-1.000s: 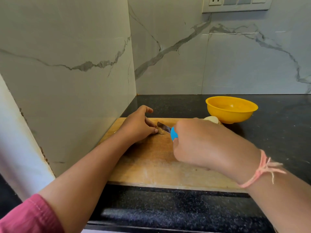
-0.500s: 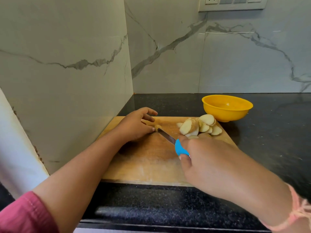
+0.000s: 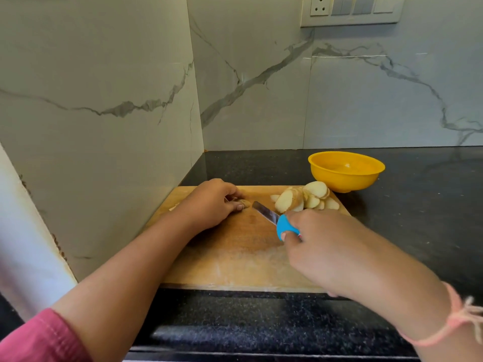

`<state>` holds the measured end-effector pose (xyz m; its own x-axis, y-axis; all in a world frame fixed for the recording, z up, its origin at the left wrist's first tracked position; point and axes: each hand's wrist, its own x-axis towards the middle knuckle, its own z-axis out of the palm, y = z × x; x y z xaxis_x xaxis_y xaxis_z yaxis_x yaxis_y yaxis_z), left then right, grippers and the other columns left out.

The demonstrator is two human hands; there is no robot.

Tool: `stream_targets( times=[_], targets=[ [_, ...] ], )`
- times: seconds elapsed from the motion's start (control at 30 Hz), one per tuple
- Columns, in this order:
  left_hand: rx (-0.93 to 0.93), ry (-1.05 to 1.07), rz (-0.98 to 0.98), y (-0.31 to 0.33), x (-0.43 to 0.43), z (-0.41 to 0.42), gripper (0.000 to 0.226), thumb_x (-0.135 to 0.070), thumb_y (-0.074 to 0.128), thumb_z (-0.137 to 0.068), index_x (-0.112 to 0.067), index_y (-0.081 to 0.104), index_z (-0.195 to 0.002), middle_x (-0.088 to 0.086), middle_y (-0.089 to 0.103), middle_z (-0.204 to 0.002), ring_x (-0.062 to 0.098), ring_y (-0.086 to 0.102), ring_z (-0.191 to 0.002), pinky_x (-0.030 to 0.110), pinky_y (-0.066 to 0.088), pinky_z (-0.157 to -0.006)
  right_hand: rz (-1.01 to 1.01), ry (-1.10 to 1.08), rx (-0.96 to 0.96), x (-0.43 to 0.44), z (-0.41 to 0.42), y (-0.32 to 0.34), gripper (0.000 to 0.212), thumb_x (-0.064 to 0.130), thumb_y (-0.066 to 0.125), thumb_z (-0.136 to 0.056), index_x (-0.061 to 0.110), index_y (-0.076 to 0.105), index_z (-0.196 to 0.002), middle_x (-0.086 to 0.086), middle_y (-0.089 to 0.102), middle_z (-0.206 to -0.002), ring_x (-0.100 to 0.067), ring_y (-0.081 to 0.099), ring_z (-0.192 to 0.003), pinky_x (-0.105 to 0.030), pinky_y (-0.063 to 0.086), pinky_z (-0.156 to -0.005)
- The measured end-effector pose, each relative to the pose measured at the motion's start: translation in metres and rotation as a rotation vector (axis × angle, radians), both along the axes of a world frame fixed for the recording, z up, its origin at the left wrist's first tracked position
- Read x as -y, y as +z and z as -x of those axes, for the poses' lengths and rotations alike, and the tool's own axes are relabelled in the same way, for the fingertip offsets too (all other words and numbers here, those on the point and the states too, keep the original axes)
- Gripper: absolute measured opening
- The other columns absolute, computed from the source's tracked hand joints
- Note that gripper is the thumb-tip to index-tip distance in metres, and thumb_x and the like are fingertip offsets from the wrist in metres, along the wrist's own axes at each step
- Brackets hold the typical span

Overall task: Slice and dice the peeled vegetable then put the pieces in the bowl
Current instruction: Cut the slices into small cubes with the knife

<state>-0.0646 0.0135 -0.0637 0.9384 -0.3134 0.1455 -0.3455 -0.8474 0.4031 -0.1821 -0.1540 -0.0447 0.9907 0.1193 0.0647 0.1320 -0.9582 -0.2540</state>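
Head view
Left hand (image 3: 209, 202): fingers curled, pinching a small brownish vegetable end piece (image 3: 245, 203) down on the worn wooden cutting board (image 3: 235, 259).
Right hand (image 3: 321, 246): clamped round the blue-handled steel knife (image 3: 283, 227), blade tip just beside the end piece.
Cut pieces: pale round vegetable slices (image 3: 304, 198) piled at the board's far right corner, near the round yellow plastic bowl (image 3: 345, 171).
In the way: the right hand hides most of the handle and the board's near right part.
Around: black speckled counter (image 3: 418, 205), grey-veined marble wall (image 3: 261, 100), switch plate (image 3: 350, 9).
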Motion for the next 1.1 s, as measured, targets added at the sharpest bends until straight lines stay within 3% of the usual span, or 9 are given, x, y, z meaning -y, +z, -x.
stream_targets(
  times=[0.13, 0.27, 0.43, 0.67, 0.83, 0.97, 1.1],
  targets=[
    [-0.057, 0.047, -0.007, 0.0, 0.0, -0.001, 0.036, -0.026, 0.055, -0.095, -0.021, 0.057, -0.131, 0.0, 0.063, -0.12, 0.01, 0.057, -0.094, 0.019, 0.043, -0.078, 0.029, 0.028, 0.026, -0.013, -0.013, -0.009, 0.033, 0.033, 0.038, -0.097, 0.022, 0.049, -0.126, 0.002, 0.055, -0.087, -0.014, 0.056, -0.079, -0.026, 0.044, -0.061],
    [-0.073, 0.095, 0.016, 0.0, -0.002, -0.002, 0.039, -0.024, 0.056, -0.095, -0.022, 0.055, -0.133, 0.002, 0.063, -0.124, 0.014, 0.058, -0.107, 0.019, 0.043, -0.083, 0.01, 0.008, 0.016, -0.014, -0.019, -0.008, 0.036, 0.034, 0.036, -0.097, 0.023, 0.047, -0.129, 0.002, 0.059, -0.096, -0.014, 0.057, -0.082, -0.027, 0.047, -0.066],
    [-0.056, 0.137, 0.018, -0.001, 0.001, -0.004, 0.038, -0.028, 0.06, -0.093, -0.021, 0.058, -0.13, 0.001, 0.062, -0.123, 0.016, 0.058, -0.107, 0.025, 0.049, -0.088, -0.047, -0.032, -0.004, -0.009, -0.024, -0.001, 0.035, 0.032, 0.035, -0.098, 0.022, 0.049, -0.128, 0.005, 0.053, -0.078, -0.008, 0.048, -0.056, -0.022, 0.043, -0.051],
    [-0.05, 0.175, 0.102, 0.0, 0.002, -0.002, 0.037, -0.026, 0.064, -0.09, -0.02, 0.061, -0.126, 0.001, 0.065, -0.121, 0.015, 0.06, -0.103, 0.025, 0.05, -0.087, -0.083, -0.06, -0.058, -0.02, -0.034, -0.006, 0.038, 0.033, 0.035, -0.098, 0.022, 0.043, -0.134, 0.001, 0.056, -0.079, -0.009, 0.056, -0.055, -0.02, 0.047, -0.048],
    [-0.067, 0.2, 0.032, 0.005, 0.009, -0.002, 0.032, -0.03, 0.06, -0.092, -0.019, 0.065, -0.122, 0.003, 0.065, -0.121, 0.018, 0.059, -0.107, 0.029, 0.048, -0.091, -0.117, -0.084, -0.09, -0.018, -0.034, 0.0, 0.037, 0.029, 0.035, -0.099, 0.021, 0.043, -0.135, 0.0, 0.055, -0.078, -0.009, 0.052, -0.055, -0.018, 0.042, -0.047],
    [-0.081, 0.204, 0.004, 0.007, 0.011, 0.0, 0.029, -0.029, 0.058, -0.094, -0.018, 0.067, -0.118, 0.005, 0.066, -0.118, 0.019, 0.059, -0.105, 0.03, 0.047, -0.091, -0.14, -0.126, -0.165, -0.021, -0.039, 0.006, 0.038, 0.023, 0.04, -0.098, 0.017, 0.043, -0.136, -0.005, 0.06, -0.092, -0.016, 0.06, -0.062, -0.021, 0.046, -0.05],
    [-0.051, 0.197, 0.042, 0.004, 0.009, 0.001, 0.026, -0.026, 0.06, -0.092, -0.015, 0.07, -0.114, 0.001, 0.063, -0.098, 0.015, 0.058, -0.097, 0.032, 0.047, -0.093, -0.18, -0.105, -0.199, -0.026, -0.042, 0.004, 0.039, 0.021, 0.04, -0.096, 0.017, 0.04, -0.135, -0.007, 0.056, -0.075, -0.015, 0.055, -0.048, -0.019, 0.042, -0.041]
  ],
)
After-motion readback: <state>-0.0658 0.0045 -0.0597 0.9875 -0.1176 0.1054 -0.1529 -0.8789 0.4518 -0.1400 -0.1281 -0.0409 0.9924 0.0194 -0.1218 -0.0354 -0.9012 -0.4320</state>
